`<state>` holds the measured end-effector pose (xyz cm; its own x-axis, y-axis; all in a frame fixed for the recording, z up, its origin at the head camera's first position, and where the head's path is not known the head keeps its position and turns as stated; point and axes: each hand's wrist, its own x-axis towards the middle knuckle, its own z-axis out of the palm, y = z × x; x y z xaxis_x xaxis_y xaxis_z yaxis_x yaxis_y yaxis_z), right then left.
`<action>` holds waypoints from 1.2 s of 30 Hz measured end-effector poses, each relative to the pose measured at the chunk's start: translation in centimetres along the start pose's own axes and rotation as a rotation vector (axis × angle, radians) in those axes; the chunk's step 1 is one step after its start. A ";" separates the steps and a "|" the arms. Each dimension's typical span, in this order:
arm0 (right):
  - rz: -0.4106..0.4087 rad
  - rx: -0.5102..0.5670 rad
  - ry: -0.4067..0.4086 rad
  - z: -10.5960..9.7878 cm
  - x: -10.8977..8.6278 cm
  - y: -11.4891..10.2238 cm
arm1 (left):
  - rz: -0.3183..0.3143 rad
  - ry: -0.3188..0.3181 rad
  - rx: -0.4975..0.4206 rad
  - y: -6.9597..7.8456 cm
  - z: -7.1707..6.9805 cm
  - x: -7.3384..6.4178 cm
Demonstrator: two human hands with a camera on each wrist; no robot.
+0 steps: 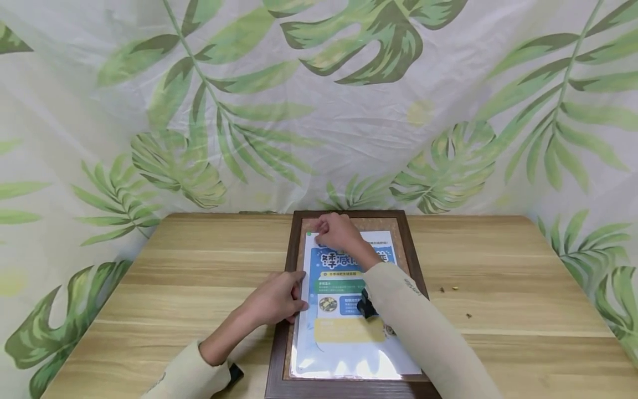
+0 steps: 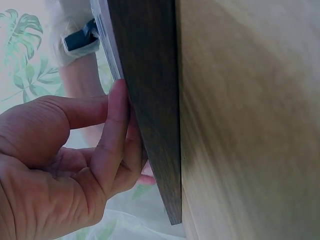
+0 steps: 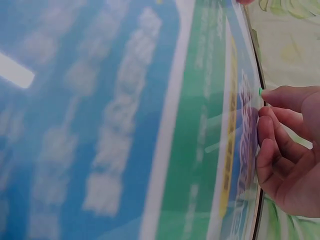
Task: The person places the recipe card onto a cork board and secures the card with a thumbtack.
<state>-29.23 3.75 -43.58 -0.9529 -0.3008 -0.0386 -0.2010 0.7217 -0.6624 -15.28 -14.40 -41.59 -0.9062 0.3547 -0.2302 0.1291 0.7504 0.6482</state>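
A laminated poster (image 1: 341,363) in blue, green and yellow lies on a brown cork board (image 1: 371,224) with a dark wooden frame (image 1: 413,260). At the poster's upper left corner is a small green pin (image 1: 309,234). My right hand (image 1: 339,231) is at this corner; in the right wrist view one fingertip touches the green pin (image 3: 260,92), and the other fingers bend against the poster's top edge. My left hand (image 1: 276,298) rests its fingertips along the poster's left edge, beside the frame's left side (image 2: 150,100).
The board lies on a wood-grain table (image 1: 214,255), its far end by a leaf-print cloth (image 1: 279,111). Several small bits (image 1: 455,288) lie on the table right of the frame. Black wrist devices (image 1: 366,305) sit at both sleeves.
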 end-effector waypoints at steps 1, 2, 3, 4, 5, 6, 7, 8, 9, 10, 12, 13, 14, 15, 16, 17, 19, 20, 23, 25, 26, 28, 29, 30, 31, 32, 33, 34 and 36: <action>-0.002 0.002 0.002 -0.1 -0.2 0.1 | 0.002 0.000 0.000 0.0 0.0 0.0; -0.004 0.005 0.001 -0.2 -0.4 0.2 | 0.003 -0.001 -0.001 0.0 0.0 0.0; -0.005 0.004 -0.004 -0.2 -0.6 0.4 | 0.003 -0.001 0.000 0.0 0.0 0.0; -0.004 0.001 -0.010 -0.3 -0.7 0.5 | 0.002 -0.001 -0.001 0.0 0.0 0.0; -0.004 -0.001 -0.019 -0.4 -0.9 0.6 | -0.001 -0.002 0.000 0.0 0.0 0.0; -0.003 -0.001 -0.031 -0.5 -1.0 0.7 | -0.004 -0.002 0.001 0.1 0.0 0.0; 0.000 0.000 -0.044 -0.6 -1.2 0.9 | -0.008 -0.002 0.001 0.1 0.0 0.0; 0.002 -0.001 -0.056 -0.7 -1.4 1.1 | -0.012 -0.003 0.002 0.1 0.0 0.0; 0.002 -0.003 -0.065 -0.8 -1.6 1.3 | -0.014 -0.003 0.001 0.1 0.0 -0.1; 0.005 -0.002 -0.071 -1.0 -1.8 1.4 | -0.015 -0.004 0.001 0.1 0.1 -0.1; 0.005 0.000 -0.077 -1.3 -2.4 1.8 | -0.012 -0.004 -0.002 0.1 0.1 -0.1; 0.006 -0.002 -0.080 -1.5 -2.7 2.0 | -0.011 -0.004 -0.004 0.1 0.1 -0.1; 0.006 -0.002 -0.079 -1.7 -3.0 2.1 | -0.008 -0.004 -0.004 0.1 0.1 -0.1; 0.004 -0.001 -0.076 -1.9 -3.2 2.3 | -0.005 -0.004 -0.004 0.1 0.1 -0.1; 0.007 -0.002 -0.076 -2.1 -3.5 2.4 | -0.004 -0.003 -0.002 0.1 0.1 -0.1; 0.005 -0.003 -0.076 -2.3 -3.8 2.5 | -0.003 -0.001 -0.002 0.1 0.2 0.0; 0.009 -0.005 -0.079 -2.8 -4.4 2.8 | -0.005 0.000 0.002 0.1 0.2 0.0; 0.011 -0.005 -0.079 -3.0 -4.6 3.0 | -0.006 0.001 0.006 0.1 0.2 0.0; 0.011 -0.012 -0.088 -3.6 -5.4 3.5 | -0.006 0.004 0.008 0.1 0.2 0.0; 0.006 -0.015 -0.092 -4.0 -5.9 3.9 | -0.003 0.004 0.009 0.1 0.2 0.0; 0.003 -0.017 -0.091 -4.2 -6.1 4.0 | -0.002 0.004 0.008 0.1 0.2 0.0; 0.002 -0.017 -0.094 -4.5 -6.5 4.4 | 0.001 0.004 0.006 0.1 0.2 0.0; 0.000 -0.013 -0.097 -4.6 -6.7 4.5 | 0.002 0.004 0.008 0.1 0.3 0.0; 0.001 -0.008 -0.098 -4.8 -7.0 4.7 | 0.003 0.005 0.008 0.1 0.3 0.0; 0.006 -0.007 -0.100 -5.0 -7.2 4.8 | 0.004 0.006 0.010 0.1 0.2 0.0; 0.012 -0.003 -0.103 -5.2 -7.5 4.9 | 0.005 0.007 0.012 0.1 0.2 0.0; 0.013 0.002 -0.108 -5.3 -7.7 5.0 | 0.006 0.008 0.013 0.1 0.2 0.0; 0.011 0.006 -0.112 -5.5 -7.9 5.1 | 0.006 0.009 0.014 0.1 0.2 0.0; 0.006 0.005 -0.123 -5.8 -8.3 5.3 | 0.008 0.011 0.016 0.1 0.2 0.0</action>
<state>-23.70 13.69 -42.46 -0.9190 -0.3707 -0.1342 -0.1937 0.7211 -0.6652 -15.16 -14.19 -41.70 -0.9093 0.3551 -0.2170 0.1431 0.7564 0.6382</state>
